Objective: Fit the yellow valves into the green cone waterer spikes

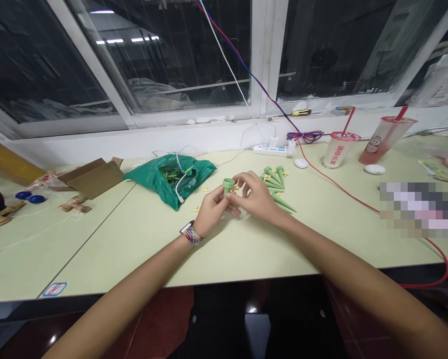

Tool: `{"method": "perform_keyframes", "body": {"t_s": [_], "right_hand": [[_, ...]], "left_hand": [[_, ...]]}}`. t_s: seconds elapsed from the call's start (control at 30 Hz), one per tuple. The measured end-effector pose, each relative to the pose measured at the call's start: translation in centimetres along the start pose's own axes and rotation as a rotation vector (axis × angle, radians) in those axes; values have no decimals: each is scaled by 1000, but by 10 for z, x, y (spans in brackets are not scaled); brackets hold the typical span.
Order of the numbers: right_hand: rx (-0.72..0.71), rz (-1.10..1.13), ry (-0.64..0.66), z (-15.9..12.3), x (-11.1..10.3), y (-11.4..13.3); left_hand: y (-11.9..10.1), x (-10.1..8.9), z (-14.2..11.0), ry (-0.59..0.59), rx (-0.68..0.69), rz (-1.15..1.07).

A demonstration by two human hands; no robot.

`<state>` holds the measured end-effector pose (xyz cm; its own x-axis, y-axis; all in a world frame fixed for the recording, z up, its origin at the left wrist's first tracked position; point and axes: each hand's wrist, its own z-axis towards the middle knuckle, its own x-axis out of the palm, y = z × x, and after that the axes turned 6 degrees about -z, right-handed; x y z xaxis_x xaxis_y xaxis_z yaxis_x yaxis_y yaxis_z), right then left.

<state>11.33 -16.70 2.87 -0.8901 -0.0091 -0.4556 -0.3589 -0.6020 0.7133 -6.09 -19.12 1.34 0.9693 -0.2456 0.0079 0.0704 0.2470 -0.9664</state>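
My left hand is closed around a green plastic watering spike, its round open top facing up. The spike's lower part is hidden behind my fingers. At the spike's right side my right hand pinches a small yellow valve, partly covered by the fingertips. Just beyond my right hand lie several finished-looking green spikes with yellow valves on their sides. More small yellow valves lie loose to the left of my hands, near a green plastic bag that holds more green pieces.
A white cable lies over the bag. Behind are a power strip and a red cable running right. Two drink cups with straws stand at right. A cardboard box and wooden pieces lie at left.
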Motion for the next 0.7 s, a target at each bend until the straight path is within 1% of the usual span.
{"method": "perform_keyframes", "body": {"t_s": [0.1,0.17,0.3,0.37,0.43,0.5,0.57,0.63,0.7], "right_hand": [[-23,-67,-60,-4,2,4],[-34,-92,-71,-6,3,6],[-65,-59,-80,-5,5,6],[-78,-17,-138,1,0,3],[-64,-2,-242,11,-11,-5],[-8,-36,-373,24,-29,-18],[108,-106,-446,35,-51,-33],[275,-219,-423,42,-71,-46],[392,-402,-430,42,-85,-57]], "left_hand": [[-1,1,-1,-20,18,48],[-2,4,-2,-15,19,68],[-3,9,-3,12,3,62],[-2,9,-2,-9,-25,40],[-2,7,-1,-61,-47,27],[-1,3,0,-118,-41,39],[0,-2,3,-171,-5,71],[1,-8,7,-231,38,117],[1,-16,12,-301,75,172]]}}
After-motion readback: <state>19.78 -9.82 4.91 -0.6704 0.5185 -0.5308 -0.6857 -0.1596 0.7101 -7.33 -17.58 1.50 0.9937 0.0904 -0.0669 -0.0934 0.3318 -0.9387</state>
